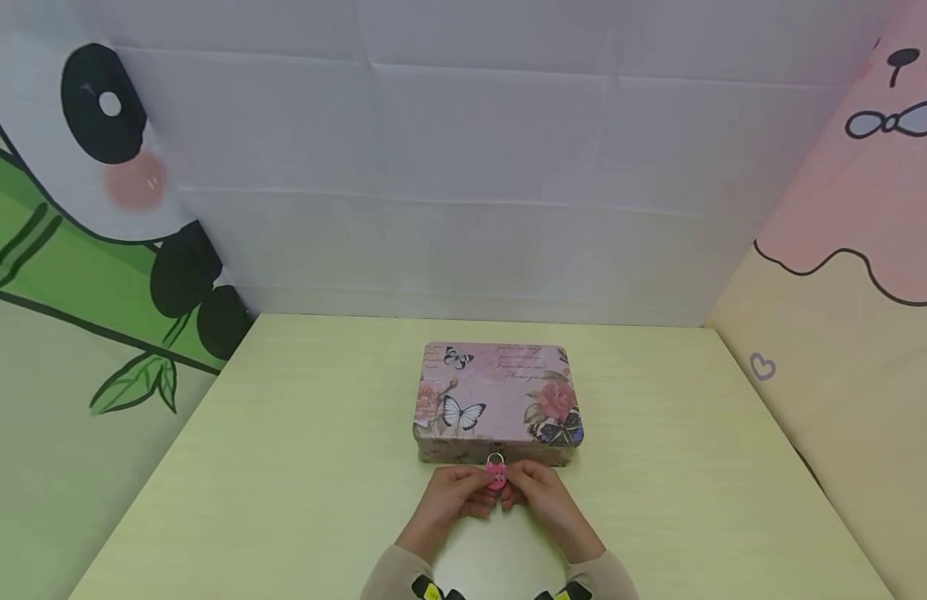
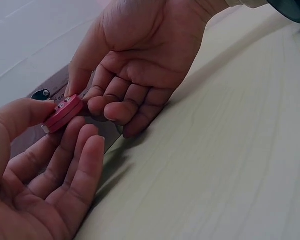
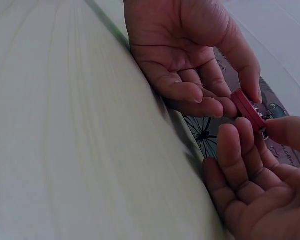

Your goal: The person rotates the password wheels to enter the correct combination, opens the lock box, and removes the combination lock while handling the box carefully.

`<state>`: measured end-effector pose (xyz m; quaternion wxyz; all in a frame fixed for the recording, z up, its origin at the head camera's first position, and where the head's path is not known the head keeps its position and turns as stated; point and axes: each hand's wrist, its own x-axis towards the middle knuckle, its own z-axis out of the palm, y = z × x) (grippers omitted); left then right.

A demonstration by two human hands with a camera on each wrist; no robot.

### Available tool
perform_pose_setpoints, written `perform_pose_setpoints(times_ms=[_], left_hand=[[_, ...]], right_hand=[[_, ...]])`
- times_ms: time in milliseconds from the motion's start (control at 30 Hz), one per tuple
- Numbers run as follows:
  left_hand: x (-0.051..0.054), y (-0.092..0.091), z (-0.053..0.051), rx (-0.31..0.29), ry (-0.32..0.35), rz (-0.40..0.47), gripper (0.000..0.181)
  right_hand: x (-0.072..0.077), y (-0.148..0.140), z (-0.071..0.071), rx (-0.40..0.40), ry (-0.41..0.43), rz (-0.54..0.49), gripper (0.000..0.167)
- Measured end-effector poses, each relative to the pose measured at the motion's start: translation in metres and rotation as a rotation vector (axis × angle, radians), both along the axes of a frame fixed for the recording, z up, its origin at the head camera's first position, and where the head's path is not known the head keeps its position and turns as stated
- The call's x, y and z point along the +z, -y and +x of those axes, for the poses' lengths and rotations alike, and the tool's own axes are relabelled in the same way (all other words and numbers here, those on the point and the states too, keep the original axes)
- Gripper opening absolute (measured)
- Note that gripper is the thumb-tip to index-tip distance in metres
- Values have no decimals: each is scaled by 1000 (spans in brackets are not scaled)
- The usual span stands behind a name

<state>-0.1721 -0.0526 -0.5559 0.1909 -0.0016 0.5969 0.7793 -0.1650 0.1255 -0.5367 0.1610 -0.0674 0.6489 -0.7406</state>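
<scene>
A pink combination padlock point(image 1: 497, 476) with a silver shackle is at the front clasp of a pink tin box point(image 1: 501, 387) printed with butterflies and roses. From its left side my left hand point(image 1: 452, 497) pinches the padlock between thumb and fingers. My right hand point(image 1: 544, 496) pinches it from the other side. Up close in the left wrist view, both thumbs are against the padlock point(image 2: 62, 116), near its number dials. In the right wrist view, fingers of both hands lie under the padlock point(image 3: 247, 109). Whether the shackle is fastened is too small to tell.
The box lies with its lid down on a pale wooden table point(image 1: 321, 467). Behind the table stands a white sheet wall point(image 1: 471, 192). Side walls carry cartoon drawings, including a purple heart point(image 1: 763, 367) on the right.
</scene>
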Motion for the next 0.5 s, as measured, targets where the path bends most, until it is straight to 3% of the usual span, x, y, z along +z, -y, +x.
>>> perform_pose_setpoints(times_ms=[500], left_hand=[[5, -2, 3, 46, -33, -47, 21]], right_hand=[[1, 1, 1, -6, 0, 23, 24]])
